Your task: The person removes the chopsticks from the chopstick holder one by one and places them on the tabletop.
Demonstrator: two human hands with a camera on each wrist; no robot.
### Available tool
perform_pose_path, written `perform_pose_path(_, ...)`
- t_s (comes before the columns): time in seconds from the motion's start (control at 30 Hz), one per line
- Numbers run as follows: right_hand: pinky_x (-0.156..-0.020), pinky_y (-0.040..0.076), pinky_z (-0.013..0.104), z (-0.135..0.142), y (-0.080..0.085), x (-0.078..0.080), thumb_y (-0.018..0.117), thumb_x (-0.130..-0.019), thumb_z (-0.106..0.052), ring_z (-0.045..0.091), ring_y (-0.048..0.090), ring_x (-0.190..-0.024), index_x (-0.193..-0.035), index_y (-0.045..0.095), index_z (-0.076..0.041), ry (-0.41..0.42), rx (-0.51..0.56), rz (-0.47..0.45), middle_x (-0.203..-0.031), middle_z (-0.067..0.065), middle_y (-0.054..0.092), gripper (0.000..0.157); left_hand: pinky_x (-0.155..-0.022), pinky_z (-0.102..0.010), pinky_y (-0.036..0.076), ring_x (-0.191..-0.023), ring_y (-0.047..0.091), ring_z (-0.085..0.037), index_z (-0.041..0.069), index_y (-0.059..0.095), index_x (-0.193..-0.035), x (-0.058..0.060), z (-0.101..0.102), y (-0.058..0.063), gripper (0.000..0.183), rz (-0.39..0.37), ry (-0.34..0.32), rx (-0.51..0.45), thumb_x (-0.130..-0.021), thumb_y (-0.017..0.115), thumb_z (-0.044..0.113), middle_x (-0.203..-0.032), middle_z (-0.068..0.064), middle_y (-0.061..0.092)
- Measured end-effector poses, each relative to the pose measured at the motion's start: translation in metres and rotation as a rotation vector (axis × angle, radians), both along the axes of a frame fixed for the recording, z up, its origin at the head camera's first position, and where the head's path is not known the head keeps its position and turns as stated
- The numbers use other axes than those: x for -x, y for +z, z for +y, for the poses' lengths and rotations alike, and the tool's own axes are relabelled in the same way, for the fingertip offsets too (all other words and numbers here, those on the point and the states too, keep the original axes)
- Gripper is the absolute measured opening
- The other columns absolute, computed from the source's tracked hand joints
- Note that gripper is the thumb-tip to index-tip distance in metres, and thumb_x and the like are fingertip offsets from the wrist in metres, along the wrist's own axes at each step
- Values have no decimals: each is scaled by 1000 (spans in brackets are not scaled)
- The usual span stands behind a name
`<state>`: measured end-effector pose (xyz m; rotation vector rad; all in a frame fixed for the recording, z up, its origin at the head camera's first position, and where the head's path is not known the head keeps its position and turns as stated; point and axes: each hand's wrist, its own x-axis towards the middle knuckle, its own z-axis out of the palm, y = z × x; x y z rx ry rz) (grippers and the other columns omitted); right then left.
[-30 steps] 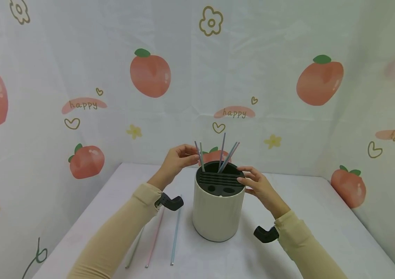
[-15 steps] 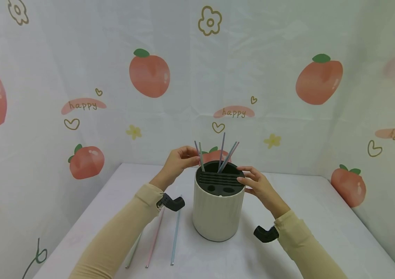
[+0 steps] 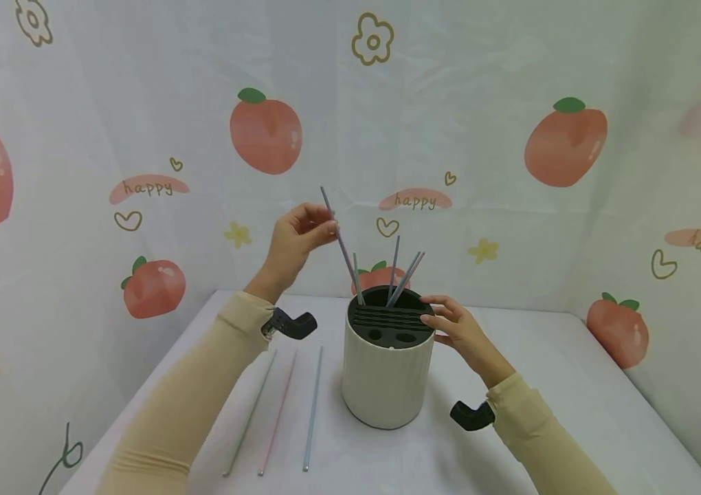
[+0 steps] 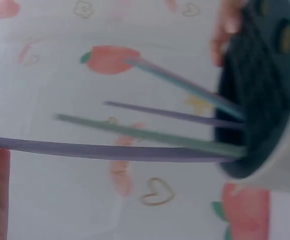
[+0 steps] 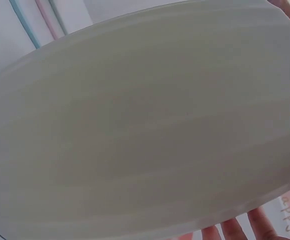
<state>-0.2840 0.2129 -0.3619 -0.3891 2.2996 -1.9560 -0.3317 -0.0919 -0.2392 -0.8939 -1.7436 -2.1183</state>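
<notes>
My left hand (image 3: pixel 295 247) pinches a thin purple stick (image 3: pixel 339 237) near its upper part, above the far left of a cream utensil holder (image 3: pixel 384 385). The stick leans left, and its lower end reaches the holder's opening, where it is hidden. In the left wrist view, it runs beside a green stick (image 4: pixel 150 135). My right hand (image 3: pixel 458 333) grips the holder's right rim, thumb at the top and fingers around the far side. Another purple stick (image 3: pixel 394 265) and a crossed blue-and-pink pair stand in the black insert (image 3: pixel 390 320), which has slots and round holes.
Left of the holder, a green stick (image 3: pixel 248 416), a pink stick (image 3: pixel 277 416) and a light blue stick (image 3: pixel 313 412) lie on the white table (image 3: pixel 511 440). A patterned curtain (image 3: pixel 332 89) hangs behind and at the sides.
My left hand has risen and moved slightly left, drawing the purple stick up out of the holder's far-left side. My right hand and the holder have stayed put.
</notes>
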Motion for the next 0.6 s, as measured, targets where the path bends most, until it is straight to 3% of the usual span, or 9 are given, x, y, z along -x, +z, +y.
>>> perform_pose_path(0.17,-99,47,40,-1,0,0,58,-97,-22,9,58,-105,-140,40,-5,5,4,3,-132,15,49,49,-80,-29,59,-82,65,-13,10,64,-94,-4,-25,39,18,62,50,-162,-89,63,-7,-93,-1,64)
perform_pose_path(0.3,-101,46,43,-1,0,0,58,-97,-23,9,57,-106,-141,40,-4,5,-1,0,-135,18,46,51,-77,-27,60,-79,66,-15,4,62,-102,-3,-54,48,17,34,111,-188,-89,64,-5,-89,-5,62)
perform_pose_path(0.43,-102,46,45,-1,0,-1,58,-97,-24,9,57,-107,-141,39,-5,-2,-10,-3,-137,20,45,52,-74,-24,60,-75,68,-12,4,62,-109,3,-82,33,22,-68,197,-136,-88,65,-3,-85,-3,63)
perform_pose_path(0.53,-101,46,44,-2,1,-1,58,-96,-23,9,56,-107,-141,39,-5,-9,-13,-2,-138,20,44,52,-73,-22,59,-73,68,-9,9,64,-108,9,-103,7,21,-163,244,-42,-89,66,0,-83,1,64)
perform_pose_path(0.6,-101,46,44,-2,1,-1,58,-96,-24,10,55,-108,-141,39,-5,-13,-17,-3,-138,21,44,52,-74,-21,59,-74,66,-7,12,65,-107,13,-116,-18,19,-231,274,50,-90,66,3,-82,3,64)
